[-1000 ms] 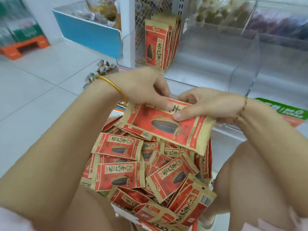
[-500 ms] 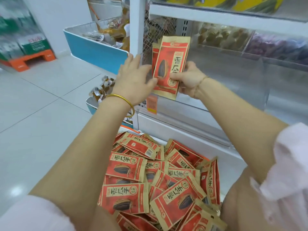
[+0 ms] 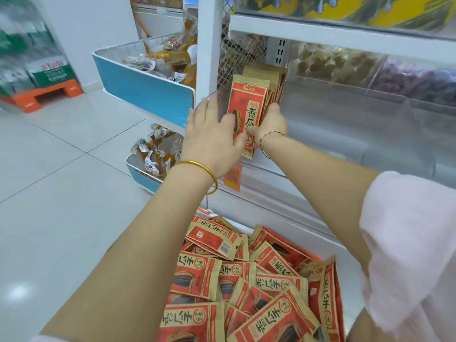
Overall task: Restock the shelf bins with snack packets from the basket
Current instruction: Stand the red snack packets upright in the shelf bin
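A red and tan snack packet (image 3: 247,102) stands upright at the front of a row of like packets (image 3: 270,79) in the left end of a clear shelf bin (image 3: 345,124). My right hand (image 3: 271,123) holds the packet's right edge, thumb on its front and fingers behind. My left hand (image 3: 212,134) lies flat against the packet's left side with fingers straight. Below, the basket (image 3: 206,212) is heaped with several more of these packets (image 3: 246,280); only a bit of its orange and white rim shows.
A white shelf post (image 3: 209,45) rises just left of the bin. Left of it stand two blue-fronted wire bins (image 3: 148,87) (image 3: 140,176) of wrapped snacks. Neighbouring clear compartments (image 3: 335,62) hold other snacks. An orange pallet (image 3: 47,93) with green packs sits far left on the tiled floor.
Both hands lifted one packet from above the basket up to the shelf and set it against the front of the packet row in the bin.
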